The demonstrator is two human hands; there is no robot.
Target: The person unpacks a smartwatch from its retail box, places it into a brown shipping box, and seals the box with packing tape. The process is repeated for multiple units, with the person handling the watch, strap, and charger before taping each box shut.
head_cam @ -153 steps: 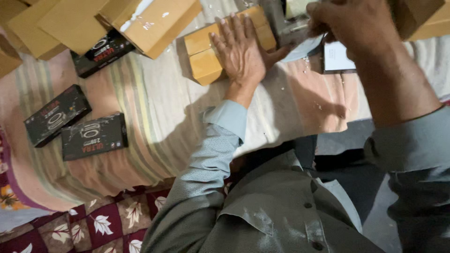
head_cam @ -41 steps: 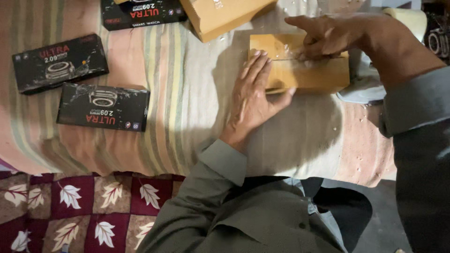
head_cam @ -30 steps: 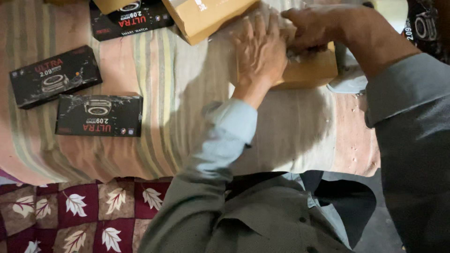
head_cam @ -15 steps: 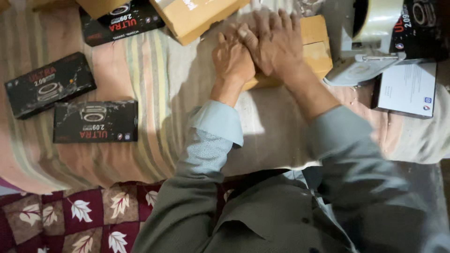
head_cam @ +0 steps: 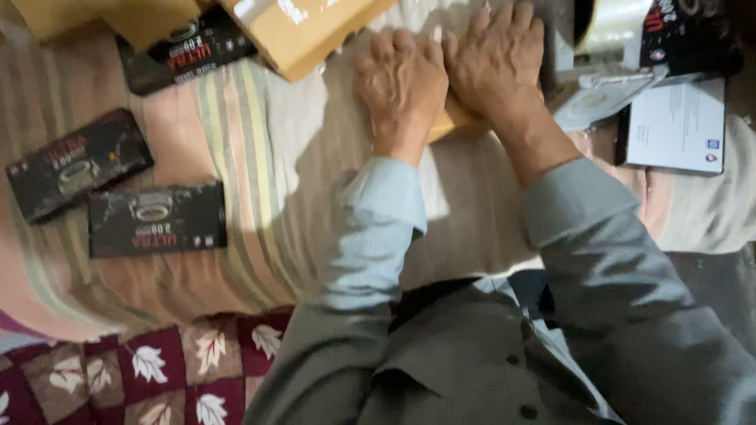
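Hands shifted little: left hand [head_cam: 402,83] and right hand [head_cam: 496,63] flat, fingers extended, pressing small cardboard box [head_cam: 447,126], gripping nothing.

Two flat black rectangular cartons [head_cam: 75,163] [head_cam: 157,219] lying at left on striped cloth; a third [head_cam: 189,49] above, beside a tan cardboard box [head_cam: 303,31]. White paper label sheet [head_cam: 676,126] at right. Small tan cardboard package [head_cam: 450,122] under both hands.

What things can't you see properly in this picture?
- Tan box, head view: mostly covered by the left hand and right hand pressing flat on it.
- Tape dispenser, head view: cut off by the top edge.
- Cardboard box, head view: top cut off by the edge.
- Black boxes, head view: blurred.
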